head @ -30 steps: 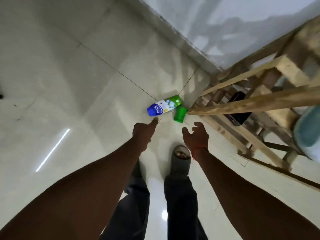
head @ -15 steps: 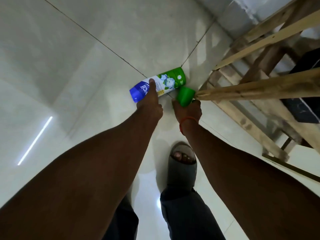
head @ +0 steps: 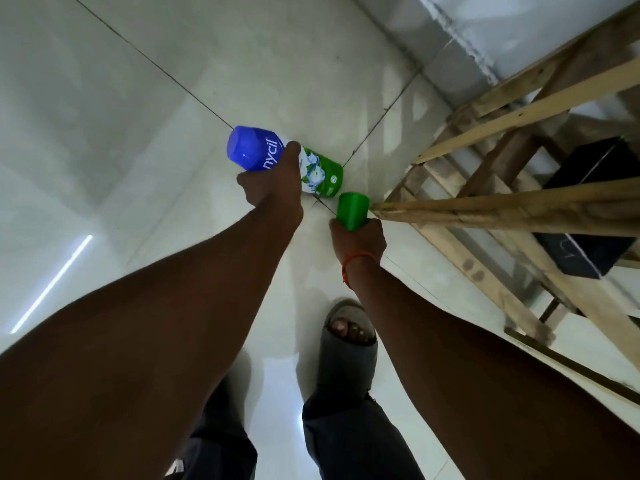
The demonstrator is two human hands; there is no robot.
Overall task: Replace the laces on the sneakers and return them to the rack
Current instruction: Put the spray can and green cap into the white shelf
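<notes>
— Where does the rack sit in relation to the hands?
— The pale wooden slatted rack (head: 485, 209) fills the right side of the frame, from the upper right corner down to the lower right. The end of one long slat points toward the centre and stops just beside the right hand (head: 358, 242). The left hand (head: 273, 188), at centre frame, is farther from it.
— Any footwear on it?
— A dark boxy shape (head: 585, 161) lies among the slats at the right edge. I cannot tell whether it is a shoe or a box.
— What else is around?
— Glossy pale floor tiles (head: 138, 133) cover the left and top, and a grey-white wall (head: 519, 29) shows at the upper right. Below the hands are a grey open-toed slide sandal (head: 348, 351) on a foot and dark trouser legs (head: 346, 438). Both forearms cross the lower half and hide the floor there.
— And the fingers?
— The left fingers (head: 292, 150) curl round a tilted blue-capped, white-and-green plastic bottle (head: 313, 168), gripping it near the cap, which points to the upper left. The right hand is wrapped round the lower part of a small bright green plastic cup (head: 352, 211). The cup is near the bottle's green base and just beside the slat end, though I cannot tell whether it touches the slat. An orange thread band (head: 356, 259) circles the right wrist.
</notes>
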